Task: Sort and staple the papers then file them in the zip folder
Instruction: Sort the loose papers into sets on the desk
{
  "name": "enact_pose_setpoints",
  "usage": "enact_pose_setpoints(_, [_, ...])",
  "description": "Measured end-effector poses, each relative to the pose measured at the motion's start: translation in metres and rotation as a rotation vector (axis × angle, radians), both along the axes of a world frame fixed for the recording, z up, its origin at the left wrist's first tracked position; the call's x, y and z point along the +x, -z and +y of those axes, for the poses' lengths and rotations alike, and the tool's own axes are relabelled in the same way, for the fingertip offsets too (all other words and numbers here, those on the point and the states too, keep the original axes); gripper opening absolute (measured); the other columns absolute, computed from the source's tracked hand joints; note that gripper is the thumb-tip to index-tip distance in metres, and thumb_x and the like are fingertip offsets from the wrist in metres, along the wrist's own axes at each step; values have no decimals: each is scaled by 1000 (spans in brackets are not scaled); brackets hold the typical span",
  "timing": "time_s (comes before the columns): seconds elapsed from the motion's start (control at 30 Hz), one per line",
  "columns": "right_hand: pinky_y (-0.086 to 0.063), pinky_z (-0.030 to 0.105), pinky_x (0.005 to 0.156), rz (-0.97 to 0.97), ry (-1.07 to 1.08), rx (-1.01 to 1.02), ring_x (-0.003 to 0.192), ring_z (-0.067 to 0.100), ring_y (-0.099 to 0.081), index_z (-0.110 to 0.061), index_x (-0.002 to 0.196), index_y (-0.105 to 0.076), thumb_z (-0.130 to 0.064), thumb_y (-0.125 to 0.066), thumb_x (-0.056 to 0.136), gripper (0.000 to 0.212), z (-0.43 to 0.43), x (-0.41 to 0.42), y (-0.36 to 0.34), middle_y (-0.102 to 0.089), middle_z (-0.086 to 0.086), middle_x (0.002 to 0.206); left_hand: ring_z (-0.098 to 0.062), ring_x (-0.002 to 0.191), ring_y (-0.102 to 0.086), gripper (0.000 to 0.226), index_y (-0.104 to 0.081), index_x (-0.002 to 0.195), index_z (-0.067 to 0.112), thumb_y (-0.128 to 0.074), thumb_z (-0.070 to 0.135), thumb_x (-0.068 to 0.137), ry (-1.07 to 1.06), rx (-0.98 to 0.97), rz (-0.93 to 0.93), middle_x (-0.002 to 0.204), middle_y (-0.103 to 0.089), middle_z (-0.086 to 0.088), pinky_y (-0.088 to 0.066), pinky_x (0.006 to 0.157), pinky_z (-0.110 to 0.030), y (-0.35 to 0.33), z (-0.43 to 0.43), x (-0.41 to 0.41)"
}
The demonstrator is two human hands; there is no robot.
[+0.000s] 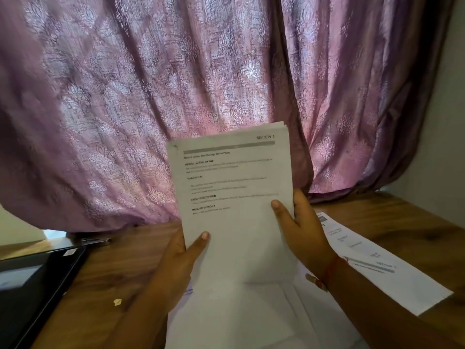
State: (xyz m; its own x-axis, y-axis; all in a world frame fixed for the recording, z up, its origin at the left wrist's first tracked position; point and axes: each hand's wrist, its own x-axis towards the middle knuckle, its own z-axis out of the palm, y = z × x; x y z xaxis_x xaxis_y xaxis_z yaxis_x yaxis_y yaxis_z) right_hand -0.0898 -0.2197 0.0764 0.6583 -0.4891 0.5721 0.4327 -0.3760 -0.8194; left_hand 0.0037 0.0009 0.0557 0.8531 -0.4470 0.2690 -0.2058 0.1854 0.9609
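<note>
**Stack's upright, both hands on it**

Head view: you've got the stapled stack [234,197] held upright above the worktop [120,268], long axis vertical. Left hand [183,255] pinches its lower left edge, right hand [302,227] grips the right edge. The black folder [32,285] lies left of the stack, so your left hand's closer.

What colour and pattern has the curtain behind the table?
Purple-pink curtain with a pale floral pattern, seen in the head view.
</note>
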Motion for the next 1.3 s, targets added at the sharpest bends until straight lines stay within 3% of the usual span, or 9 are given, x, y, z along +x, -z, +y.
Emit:
enact_pose_setpoints(0.27, [-27, -7, 82, 233, 142, -302, 95, -18, -48, -28, 135, -47, -35, -48, 101, 35, 2, -4, 16, -46, -34, 116, -18, 98, -74, 38, -64, 129, 20, -65, 29, 92, 0, 96, 33, 117, -75, 0, -58, 88, -37, 10, 3, 4])
enact_pose_setpoints(0.4, [-41, -4, 78, 230, 38, -159, 90, -24, -52, -33, 123, -51, -27, -52, 100, 24, -1, 1, 14, -52, -34, 106, -27, 110, -71, 34, -65, 127, 13, -64, 18, 94, 40, 63, 119, 120, -74, -8, -54, 97, -47, 6, 5, 6])
enact_pose_setpoints(0.57, [-50, 6, 69, 257, -112, 15, 98, 2, -66, -23, 123, -61, -30, -49, 102, 25, 2, -2, 12, -68, -16, 106, -33, 109, -71, 40, -62, 132, 17, -68, 15, 93, 32, 47, 162, 121, -73, -10, -55, 96, -54, 2, 16, 10])
enact_pose_setpoints(0.73, [-58, 23, 62, 350, -269, 311, 74, 10, -72, -10, 110, -65, -29, -34, 107, 36, 6, -5, 5, -72, 6, 94, -27, 81, -77, 33, -61, 129, 8, -62, 11, 96, 21, -93, 301, 113, -72, -21, -61, 59, -32, 3, 24, 17])
enact_pose_setpoints(0.87, [-50, 32, 98, 579, -113, -474, 104, 13, -61, -13, 121, -63, -31, -45, 103, 31, 9, -4, 20, -67, 2, 120, -23, 66, -69, 38, -62, 130, 9, -65, 22, 94, -21, -206, 427, 117, -71, -21, -51, 39, -23, 7, 34, 34])
enact_pose_setpoints(0.93, [-45, 35, 103, 658, -129, -710, 110, 15, -58, -16, 122, -63, -41, -46, 101, 37, 18, -5, 25, -65, 1, 123, -26, 75, -73, 39, -63, 129, 13, -67, 25, 93, -12, -257, 490, 113, -75, -15, -60, 52, -29, 7, 38, 36])
enact_pose_setpoints(1.03, [-36, 38, 112, 806, -174, -892, 128, 20, -48, -19, 135, -54, -52, -44, 99, 51, 30, -5, 31, -54, 2, 140, -37, 121, -64, 66, -59, 138, 19, -87, 25, 78, 14, -310, 581, 134, -66, -15, -56, 91, -54, 9, 42, 38])
enact_pose_setpoints(1.13, [-26, 38, 118, 917, -162, -1052, 143, 21, -31, -24, 148, -39, -57, -43, 97, 61, 30, -6, 33, -35, -1, 156, -36, 121, -64, 48, -60, 135, 17, -73, 21, 89, -4, -368, 572, 130, -68, -15, -58, 87, -50, 9, 42, 39])
enact_pose_setpoints(1.3, [-38, 38, 109, 914, -100, -1066, 127, 21, -48, -26, 137, -51, -59, -45, 95, 54, 23, -2, 32, -53, 0, 141, -35, 117, -65, 25, -62, 125, 14, -58, 15, 100, -30, -367, 560, 124, -71, -14, -59, 81, -43, 7, 39, 34])
